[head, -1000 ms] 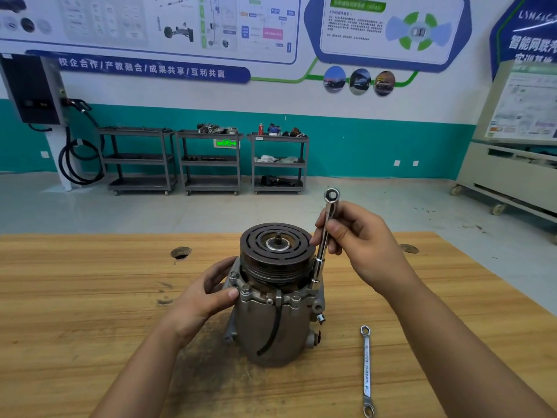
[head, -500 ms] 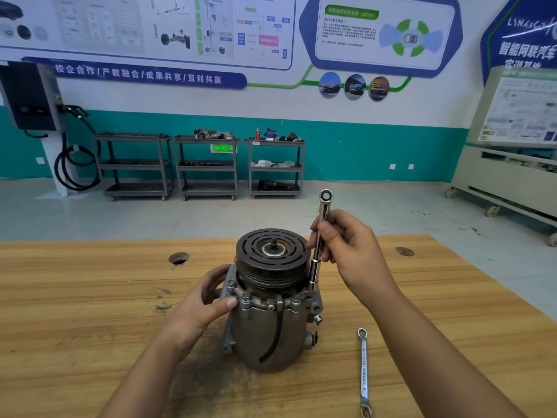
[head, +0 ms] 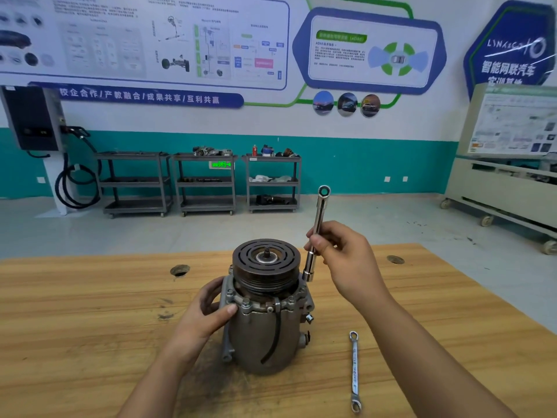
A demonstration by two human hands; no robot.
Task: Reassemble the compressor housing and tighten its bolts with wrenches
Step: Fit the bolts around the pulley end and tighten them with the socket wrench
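We see a light-brown wooden tabletop [head: 90,327] with two round holes [head: 180,270] [head: 395,260] near its far edge. A grey metal compressor [head: 259,336] stands upright on it. To its right, not touching it, a slim silver double-ring wrench [head: 355,372] lies flat.

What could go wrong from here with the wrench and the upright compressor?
1. The right hand pinches the wrench only at mid-shaft, near upright beside the pulley; its socket end could slip off a bolt.
2. The compressor stands on end on the table, steadied only by the left hand; turning force might rotate or tip it.
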